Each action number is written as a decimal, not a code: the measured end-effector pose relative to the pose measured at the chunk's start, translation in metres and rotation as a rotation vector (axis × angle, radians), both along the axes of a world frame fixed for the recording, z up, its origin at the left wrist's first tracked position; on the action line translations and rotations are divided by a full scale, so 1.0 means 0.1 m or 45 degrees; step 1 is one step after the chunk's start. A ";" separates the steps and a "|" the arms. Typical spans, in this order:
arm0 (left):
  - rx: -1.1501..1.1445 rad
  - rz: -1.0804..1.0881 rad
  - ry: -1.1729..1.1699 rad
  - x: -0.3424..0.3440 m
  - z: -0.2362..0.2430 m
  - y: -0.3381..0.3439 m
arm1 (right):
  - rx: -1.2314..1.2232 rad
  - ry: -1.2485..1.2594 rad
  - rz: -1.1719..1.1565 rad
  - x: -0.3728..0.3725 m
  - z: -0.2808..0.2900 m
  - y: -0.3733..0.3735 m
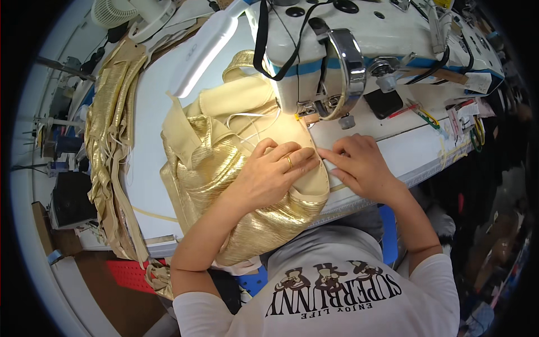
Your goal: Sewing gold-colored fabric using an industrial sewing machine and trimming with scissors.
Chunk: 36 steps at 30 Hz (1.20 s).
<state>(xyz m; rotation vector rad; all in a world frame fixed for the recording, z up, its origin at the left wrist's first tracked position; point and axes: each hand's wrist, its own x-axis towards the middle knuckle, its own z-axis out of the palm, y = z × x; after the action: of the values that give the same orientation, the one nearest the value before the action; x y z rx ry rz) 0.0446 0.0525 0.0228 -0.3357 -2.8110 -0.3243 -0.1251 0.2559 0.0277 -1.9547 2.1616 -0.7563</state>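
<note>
A gold metallic fabric piece (252,227) with a beige backing (236,95) lies bunched on the white table, its near part hanging over the front edge. One beige edge runs beneath the needle and presser foot (307,109) of a white sewing machine (314,39). My left hand (275,168) rests on the beige side with its fingers laid out over the cloth, a ring on one of them. Just right of the edge, my right hand (359,168) touches the cloth with a fingertip; its thumb stands apart below. White cord (255,114) lies loosely on the backing.
More gold pieces (112,123) are heaped along the table's left side. A lit lamp (205,53) and a fan (132,17) stand at the back left. Right of the needle lie a black flat object (383,103) and green-handled scissors (429,119).
</note>
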 end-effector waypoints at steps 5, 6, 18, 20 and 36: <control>0.059 -0.110 0.041 -0.02 -0.02 -0.05 | 0.003 0.074 0.067 0.00 0.02 -0.04; 0.062 -0.113 0.038 -0.03 -0.02 -0.06 | -0.044 0.079 0.143 -0.03 0.00 -0.06; 0.264 -0.153 0.043 -0.15 0.03 -0.26 | -0.432 0.282 0.386 -0.04 -0.18 -0.25; 0.258 -0.172 0.024 -0.16 0.04 -0.30 | -0.463 0.336 0.381 -0.01 -0.17 -0.27; 0.311 -0.116 -0.063 -0.21 0.07 -0.36 | -0.389 0.451 0.427 0.03 0.03 -0.33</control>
<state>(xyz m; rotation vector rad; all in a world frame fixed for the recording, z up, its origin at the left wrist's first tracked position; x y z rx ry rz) 0.0235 0.0169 0.0295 -0.4054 -2.7674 -0.6977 -0.1222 0.2234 0.0304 -2.6998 1.8839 -0.7627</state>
